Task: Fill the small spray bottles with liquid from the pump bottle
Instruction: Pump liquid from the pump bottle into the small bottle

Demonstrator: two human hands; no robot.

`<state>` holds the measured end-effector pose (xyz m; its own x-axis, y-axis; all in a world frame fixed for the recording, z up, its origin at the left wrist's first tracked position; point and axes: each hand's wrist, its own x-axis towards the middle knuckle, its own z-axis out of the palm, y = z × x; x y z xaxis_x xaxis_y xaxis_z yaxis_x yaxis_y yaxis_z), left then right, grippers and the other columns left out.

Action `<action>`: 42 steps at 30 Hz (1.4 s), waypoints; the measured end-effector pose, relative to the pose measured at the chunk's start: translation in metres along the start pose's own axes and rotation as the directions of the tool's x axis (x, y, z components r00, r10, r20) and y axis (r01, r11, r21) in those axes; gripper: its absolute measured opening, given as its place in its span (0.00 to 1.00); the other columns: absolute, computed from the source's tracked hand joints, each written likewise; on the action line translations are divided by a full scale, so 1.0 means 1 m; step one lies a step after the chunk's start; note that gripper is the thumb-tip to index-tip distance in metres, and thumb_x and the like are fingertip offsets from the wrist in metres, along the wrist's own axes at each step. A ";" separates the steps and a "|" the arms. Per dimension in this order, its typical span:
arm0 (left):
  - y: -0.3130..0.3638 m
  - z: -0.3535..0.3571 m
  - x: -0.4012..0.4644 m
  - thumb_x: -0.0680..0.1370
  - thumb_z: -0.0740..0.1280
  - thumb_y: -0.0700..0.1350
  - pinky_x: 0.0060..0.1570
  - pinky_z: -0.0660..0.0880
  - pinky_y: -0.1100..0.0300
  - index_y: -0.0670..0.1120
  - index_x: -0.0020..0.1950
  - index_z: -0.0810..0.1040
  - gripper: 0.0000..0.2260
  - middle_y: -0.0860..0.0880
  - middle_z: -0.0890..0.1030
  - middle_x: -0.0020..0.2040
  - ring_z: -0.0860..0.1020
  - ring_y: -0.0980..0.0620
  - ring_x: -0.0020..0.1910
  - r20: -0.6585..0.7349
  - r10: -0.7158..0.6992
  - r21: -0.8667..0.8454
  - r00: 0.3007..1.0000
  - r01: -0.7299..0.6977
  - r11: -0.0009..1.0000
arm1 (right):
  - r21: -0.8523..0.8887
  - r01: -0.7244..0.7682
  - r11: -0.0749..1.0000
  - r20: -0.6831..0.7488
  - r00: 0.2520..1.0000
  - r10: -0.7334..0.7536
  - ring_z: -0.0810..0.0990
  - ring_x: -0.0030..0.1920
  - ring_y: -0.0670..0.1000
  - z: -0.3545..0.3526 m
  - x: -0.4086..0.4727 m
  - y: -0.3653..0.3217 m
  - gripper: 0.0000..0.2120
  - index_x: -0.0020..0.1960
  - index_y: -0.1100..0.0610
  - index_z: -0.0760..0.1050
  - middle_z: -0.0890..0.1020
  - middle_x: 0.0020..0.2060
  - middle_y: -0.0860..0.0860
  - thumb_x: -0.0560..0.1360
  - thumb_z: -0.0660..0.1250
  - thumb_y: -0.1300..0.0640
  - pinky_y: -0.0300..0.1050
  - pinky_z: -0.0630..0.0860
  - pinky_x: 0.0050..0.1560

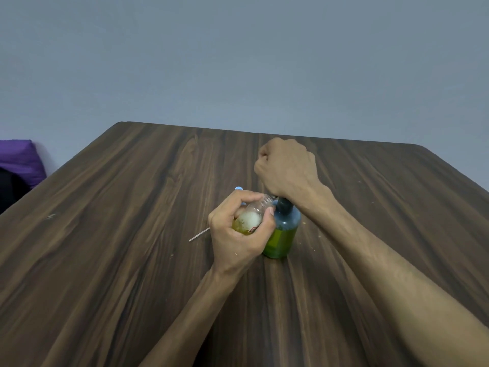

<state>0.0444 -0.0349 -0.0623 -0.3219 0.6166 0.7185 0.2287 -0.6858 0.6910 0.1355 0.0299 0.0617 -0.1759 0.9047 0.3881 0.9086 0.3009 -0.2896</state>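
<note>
Both hands worked close together near the middle of the wooden table (132, 181). Curled around a small clear spray bottle (252, 217), the left hand (238, 234) gripped it with fingers and thumb wrapped round the body, tilting it so its open neck pointed up and to the right. That bottle had no cap on, and it held yellow liquid in its lower part with white foam above. Its mouth sat just beside the dark collar of the pump bottle (281, 234). Above that, the right hand (287, 168) was closed into a fist over the top of the pump bottle, wrist bent downward; the pump head itself was hidden under the hand, so what the fingers closed on could not be seen directly.

The pump bottle stood upright on the table, dark blue-green at the shoulder and filled with green liquid below, touching the left hand's thumb side. Behind the left hand's fingers a small light-blue cap (238, 188) peeked out, and a thin white tube (199, 234) lay on the tabletop to the left of that hand. Near the table's far left corner, off the table, lay something purple (19, 160).
</note>
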 end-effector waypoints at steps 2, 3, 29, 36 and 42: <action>-0.001 -0.001 0.000 0.73 0.78 0.35 0.40 0.82 0.50 0.38 0.49 0.83 0.07 0.49 0.86 0.45 0.86 0.49 0.42 0.000 0.014 -0.004 1.000 -0.014 1.000 | 0.019 0.007 1.000 -0.038 0.999 -0.006 0.63 0.28 0.53 -0.004 0.001 0.000 0.11 0.29 0.56 0.61 0.67 0.25 0.50 0.68 0.59 0.62 0.45 0.58 0.31; -0.001 -0.001 0.000 0.73 0.78 0.35 0.41 0.82 0.50 0.38 0.49 0.83 0.07 0.49 0.86 0.45 0.86 0.49 0.42 -0.001 0.020 -0.004 1.000 -0.020 1.000 | 0.027 0.007 1.000 -0.061 0.998 -0.005 0.62 0.28 0.53 -0.004 0.003 0.000 0.11 0.29 0.56 0.61 0.66 0.25 0.50 0.68 0.59 0.62 0.45 0.58 0.31; 0.000 -0.001 0.000 0.74 0.76 0.36 0.42 0.81 0.57 0.39 0.49 0.83 0.06 0.50 0.87 0.45 0.86 0.51 0.42 0.010 0.006 -0.019 1.000 -0.006 1.000 | -0.011 0.018 1.000 -0.036 0.999 -0.018 0.65 0.28 0.52 0.002 0.004 0.000 0.12 0.29 0.55 0.64 0.68 0.25 0.50 0.70 0.60 0.62 0.45 0.60 0.30; 0.001 -0.001 0.000 0.74 0.76 0.36 0.43 0.80 0.58 0.39 0.49 0.83 0.06 0.49 0.86 0.45 0.86 0.48 0.43 0.015 0.017 -0.018 1.000 -0.017 1.000 | -0.011 0.032 0.999 -0.054 0.998 -0.033 0.57 0.29 0.53 -0.007 0.005 -0.003 0.11 0.30 0.55 0.59 0.62 0.25 0.50 0.66 0.59 0.63 0.45 0.57 0.31; 0.000 -0.001 0.000 0.74 0.75 0.40 0.41 0.81 0.55 0.42 0.49 0.83 0.06 0.48 0.86 0.45 0.86 0.48 0.42 0.014 0.024 -0.025 1.000 -0.024 0.999 | -0.015 -0.001 1.000 0.001 1.000 0.001 0.65 0.28 0.53 0.003 0.000 0.001 0.12 0.29 0.56 0.64 0.70 0.25 0.50 0.70 0.60 0.62 0.45 0.59 0.31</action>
<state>0.0437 -0.0346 -0.0622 -0.3031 0.6053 0.7360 0.2137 -0.7096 0.6715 0.1351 0.0307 0.0592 -0.1757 0.9051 0.3872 0.9142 0.2959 -0.2768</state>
